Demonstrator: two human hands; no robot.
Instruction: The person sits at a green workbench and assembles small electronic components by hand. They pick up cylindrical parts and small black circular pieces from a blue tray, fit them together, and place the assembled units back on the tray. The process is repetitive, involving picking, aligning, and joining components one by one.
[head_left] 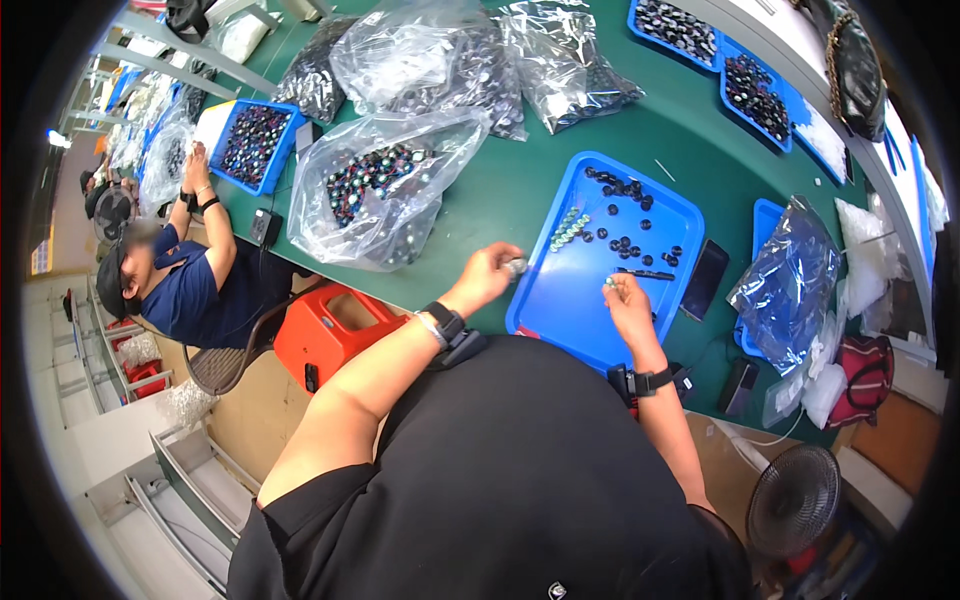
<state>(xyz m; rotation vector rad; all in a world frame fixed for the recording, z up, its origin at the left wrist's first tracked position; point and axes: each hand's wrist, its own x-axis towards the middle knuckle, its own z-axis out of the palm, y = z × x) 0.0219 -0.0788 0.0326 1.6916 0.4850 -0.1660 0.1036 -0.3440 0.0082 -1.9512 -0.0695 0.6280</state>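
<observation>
A blue tray [575,315] lies in front of me on the green table. Scattered in its far half are several small black round pieces [627,247], and a cluster of pale green small pieces [569,230] sits toward its left side. At the tray's left rim my left hand [484,277] is closed on a small shiny round piece [515,268], slightly blurred. Over the tray's right part, my right hand [630,308] pinches a small green piece [611,284] between thumb and fingertips. Just beyond that hand lies a black pen-like stick [646,274].
A clear bag of dark beads [375,185] stands left of the tray, with more filled bags [430,55] behind. A phone [706,280] lies at the tray's right. Blue bins [262,145] hold beads. A person in dark blue [185,270] works at the left, near a red stool [330,335].
</observation>
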